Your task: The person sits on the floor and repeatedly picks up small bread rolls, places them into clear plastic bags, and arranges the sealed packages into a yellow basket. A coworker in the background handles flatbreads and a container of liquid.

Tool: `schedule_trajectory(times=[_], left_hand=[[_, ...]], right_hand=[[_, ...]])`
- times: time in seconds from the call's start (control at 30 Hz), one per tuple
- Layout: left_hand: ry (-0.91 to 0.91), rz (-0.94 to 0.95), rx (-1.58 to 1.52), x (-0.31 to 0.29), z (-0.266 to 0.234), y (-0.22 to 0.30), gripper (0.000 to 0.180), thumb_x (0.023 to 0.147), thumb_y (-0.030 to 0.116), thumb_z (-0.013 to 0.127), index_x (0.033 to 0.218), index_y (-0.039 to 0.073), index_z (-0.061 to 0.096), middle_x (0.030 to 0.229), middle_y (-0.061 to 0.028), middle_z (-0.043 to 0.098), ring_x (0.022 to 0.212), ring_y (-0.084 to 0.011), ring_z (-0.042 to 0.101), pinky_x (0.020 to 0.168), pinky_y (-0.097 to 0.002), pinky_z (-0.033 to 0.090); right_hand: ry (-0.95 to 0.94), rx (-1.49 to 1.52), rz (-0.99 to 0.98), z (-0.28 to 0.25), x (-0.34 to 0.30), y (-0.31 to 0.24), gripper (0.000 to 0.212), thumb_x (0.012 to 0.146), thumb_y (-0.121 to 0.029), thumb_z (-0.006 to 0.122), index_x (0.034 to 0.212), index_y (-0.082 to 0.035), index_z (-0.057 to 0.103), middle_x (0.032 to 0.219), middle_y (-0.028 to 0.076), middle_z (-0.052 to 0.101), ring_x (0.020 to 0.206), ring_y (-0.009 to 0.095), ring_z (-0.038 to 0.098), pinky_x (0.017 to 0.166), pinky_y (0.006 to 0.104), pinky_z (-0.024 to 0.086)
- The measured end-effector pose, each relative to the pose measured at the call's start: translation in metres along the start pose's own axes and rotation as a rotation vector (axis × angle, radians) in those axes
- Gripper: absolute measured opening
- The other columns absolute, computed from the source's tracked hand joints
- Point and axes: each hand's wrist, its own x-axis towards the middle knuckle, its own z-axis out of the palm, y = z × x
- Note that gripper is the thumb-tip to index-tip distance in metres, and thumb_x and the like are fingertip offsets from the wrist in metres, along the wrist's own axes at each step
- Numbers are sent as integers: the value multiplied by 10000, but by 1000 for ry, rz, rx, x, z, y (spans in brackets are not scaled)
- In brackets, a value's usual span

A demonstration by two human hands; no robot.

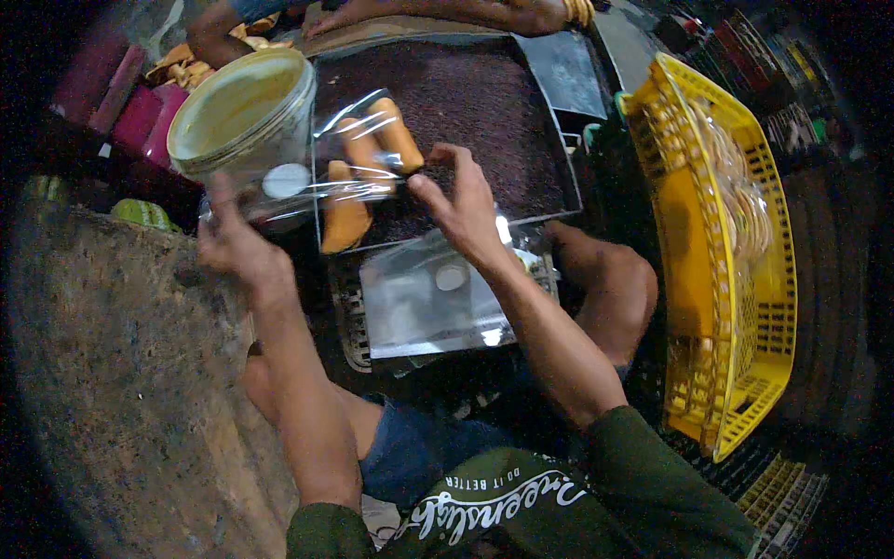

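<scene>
My left hand, blurred by motion, is closed on one end of a clear plastic bag. Elongated orange-brown bread rolls show at the bag's far end, above a wide tray of dark brown sprinkles. Another roll lies lower down at the tray's near left corner; whether it is inside the bag I cannot tell. Just right of the rolls, my right hand has its thumb and forefinger apart, with nothing seen between them. Below it lies a stack of flat clear bags.
A round pale bucket stands left of the tray. At the right, a yellow plastic crate holds bagged goods. A worn wooden board fills the left side. Beyond the tray, another person's arm rests near its far edge.
</scene>
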Motion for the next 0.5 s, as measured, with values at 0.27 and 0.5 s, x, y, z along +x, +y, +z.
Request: schedule_trajectory(times=[0.27,0.5], left_hand=[[-232,-117,-22,-5,-16,-21,602,928,545,614,1203,15,544,1136,-147,632,842,-264,686,776,-390,557],[-447,20,122,-25,13,2,611,1000,527,487,1207,-43,563,1178,-156,656,1004,-293,689,847,-425,577]], right_hand=[[-155,-219,251,10,46,59,399,868,-292,692,1140,-3,654,1181,216,651,1181,371,568,1044,515,401],[-127,657,450,-215,22,-21,502,848,-173,575,1306,29,544,1222,177,621,1092,266,629,969,392,493]])
